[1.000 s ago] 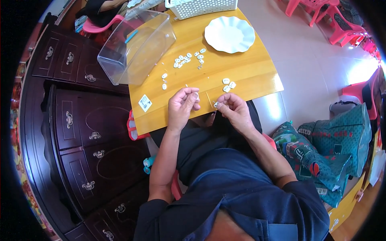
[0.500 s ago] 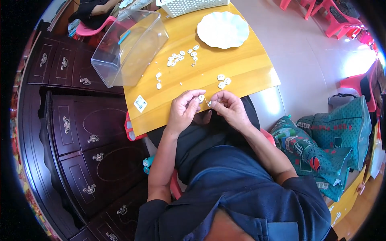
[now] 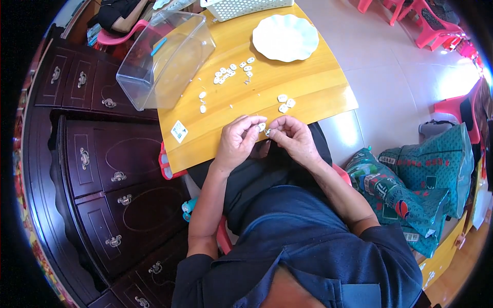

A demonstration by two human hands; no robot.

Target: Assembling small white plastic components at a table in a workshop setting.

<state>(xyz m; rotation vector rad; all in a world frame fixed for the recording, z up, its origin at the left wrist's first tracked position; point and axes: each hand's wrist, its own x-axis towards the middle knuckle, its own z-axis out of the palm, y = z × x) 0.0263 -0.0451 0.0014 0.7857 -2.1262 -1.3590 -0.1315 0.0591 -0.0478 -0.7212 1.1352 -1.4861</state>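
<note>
Over the table's near edge, my left hand [image 3: 237, 141] pinches a small white oval piece [image 3: 262, 126] between thumb and forefinger. Close beside it, my right hand [image 3: 296, 138] has thumb and forefinger pressed together on a tiny pale piece [image 3: 267, 132], mostly hidden by the fingertips. The fingertips of both hands almost meet. Three white pieces with dark marks [image 3: 283, 108] lie beyond my right hand. Farther off, several similar white pieces [image 3: 224, 75] are loosely grouped, and a couple more [image 3: 202, 95] lie toward the left.
A transparent plastic bin [image 3: 169, 61] with a blue stick inside stands at the table's left. A white scalloped plate [image 3: 285, 38] and a white perforated basket [image 3: 246, 9] sit at the far side. Dark drawers [image 3: 123, 164] flank the left; green bags [image 3: 431, 159] are at right.
My left hand has shifted slightly right, bringing the white oval piece closer to my right fingertips. My right hand stays nearly in place. The person at the upper left moved an arm a little.
</note>
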